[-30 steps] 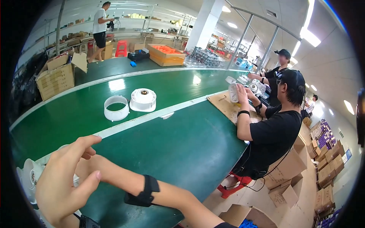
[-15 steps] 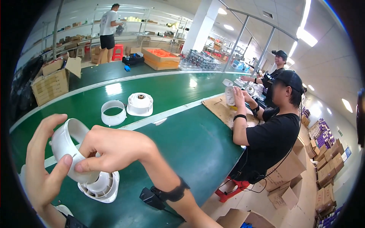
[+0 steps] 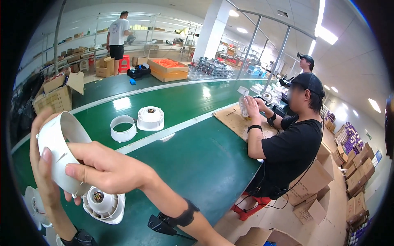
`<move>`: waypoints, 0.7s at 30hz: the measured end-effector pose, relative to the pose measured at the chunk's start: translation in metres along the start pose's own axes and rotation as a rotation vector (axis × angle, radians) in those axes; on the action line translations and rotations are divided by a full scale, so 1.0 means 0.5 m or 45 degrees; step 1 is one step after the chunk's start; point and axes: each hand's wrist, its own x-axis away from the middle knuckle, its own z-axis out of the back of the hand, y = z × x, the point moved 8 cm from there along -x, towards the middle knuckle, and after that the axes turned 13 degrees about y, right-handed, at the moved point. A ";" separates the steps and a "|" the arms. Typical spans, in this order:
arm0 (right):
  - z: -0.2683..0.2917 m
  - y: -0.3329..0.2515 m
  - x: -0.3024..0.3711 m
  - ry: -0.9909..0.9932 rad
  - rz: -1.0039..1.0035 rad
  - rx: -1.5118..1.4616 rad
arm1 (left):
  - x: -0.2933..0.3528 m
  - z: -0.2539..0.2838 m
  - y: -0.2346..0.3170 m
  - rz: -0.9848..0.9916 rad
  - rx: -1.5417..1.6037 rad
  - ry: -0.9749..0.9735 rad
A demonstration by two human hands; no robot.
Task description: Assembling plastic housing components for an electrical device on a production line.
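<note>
A white plastic ring [image 3: 61, 153] is tilted up at the left, held between both hands. My left hand [image 3: 43, 172] wraps its outer left side, with the thumb on the wall. My right hand [image 3: 108, 166] grips the right side, its thumb outside and its fingers partly hidden within the ring. Below them on the green table sits a white ribbed motor housing [image 3: 111, 209] with a brass-coloured core, apart from the ring. A second white ring [image 3: 123, 137] and another white housing [image 3: 151, 122] stand side by side on the green belt.
White round parts [image 3: 32, 201] lie by my left forearm. A person in black [image 3: 293, 143] works at the right over a brown board [image 3: 230, 119], holding a white part. A carton of orange items [image 3: 166, 73] stands beyond the belt. A cardboard box [image 3: 252, 237] is near my right forearm.
Both hands have lifted the ring up and left, off the ribbed housing, whose brass-coloured core now shows. My view has shifted slightly.
</note>
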 end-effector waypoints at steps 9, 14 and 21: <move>0.007 -0.063 0.003 0.185 0.276 0.338 | 0.053 -0.037 0.114 -0.815 -0.432 0.178; -0.008 -0.037 0.013 0.494 0.740 0.852 | 0.045 -0.014 0.066 -0.465 -0.292 0.254; -0.052 -0.055 -0.003 0.397 0.500 0.789 | 0.006 0.030 0.027 -0.118 0.170 0.190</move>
